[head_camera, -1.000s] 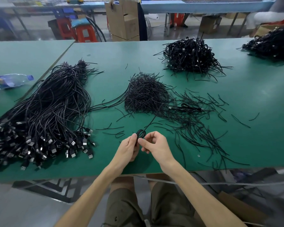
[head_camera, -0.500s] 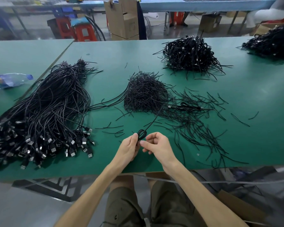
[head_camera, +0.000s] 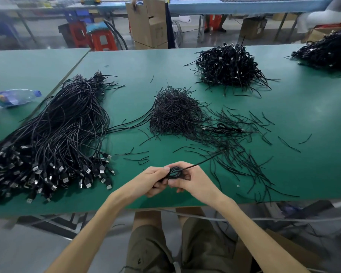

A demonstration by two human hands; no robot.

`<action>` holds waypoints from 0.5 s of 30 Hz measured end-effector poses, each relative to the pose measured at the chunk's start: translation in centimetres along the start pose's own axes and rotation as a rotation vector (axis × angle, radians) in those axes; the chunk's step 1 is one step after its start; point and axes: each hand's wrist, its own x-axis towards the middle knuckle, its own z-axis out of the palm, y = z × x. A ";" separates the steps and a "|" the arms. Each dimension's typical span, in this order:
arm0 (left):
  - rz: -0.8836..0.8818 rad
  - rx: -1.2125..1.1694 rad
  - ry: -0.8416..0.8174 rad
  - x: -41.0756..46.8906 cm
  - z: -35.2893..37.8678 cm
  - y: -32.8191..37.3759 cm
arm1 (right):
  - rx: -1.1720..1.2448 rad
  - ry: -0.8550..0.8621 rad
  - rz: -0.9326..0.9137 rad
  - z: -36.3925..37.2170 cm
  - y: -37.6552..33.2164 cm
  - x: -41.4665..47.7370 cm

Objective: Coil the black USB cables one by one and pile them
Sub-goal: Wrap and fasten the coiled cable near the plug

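Note:
Over the near edge of the green table (head_camera: 303,119), my left hand (head_camera: 153,180) and my right hand (head_camera: 193,181) meet around a small black cable coil (head_camera: 175,172). Both hands pinch the coil, and its loose tail runs up and right toward the scattered ties. A big bundle of uncoiled black USB cables (head_camera: 53,131) lies at the left, plugs toward me. A pile of coiled cables (head_camera: 228,66) sits at the far centre right.
A heap of short black twist ties (head_camera: 175,113) lies in the middle, with loose ties (head_camera: 244,146) spread to its right. A second cable pile (head_camera: 327,52) sits far right. A plastic bottle (head_camera: 14,97) lies at the left. Cardboard boxes (head_camera: 148,22) and red stools (head_camera: 102,39) stand beyond the table.
The coil has grown wider and now lies flatter between my hands. My hands have closed in around it, and the free tail has swung to the right.

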 end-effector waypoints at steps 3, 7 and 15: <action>-0.001 -0.013 0.077 0.3 0.4 0.0 | -0.174 0.195 -0.024 0.7 0.3 -0.3; -0.001 -0.058 0.163 0.5 1.3 -0.3 | -0.169 0.282 -0.041 1.5 0.7 -0.7; -0.017 -0.173 0.171 0.2 2.0 -0.4 | -0.172 0.323 -0.093 1.6 0.3 -1.0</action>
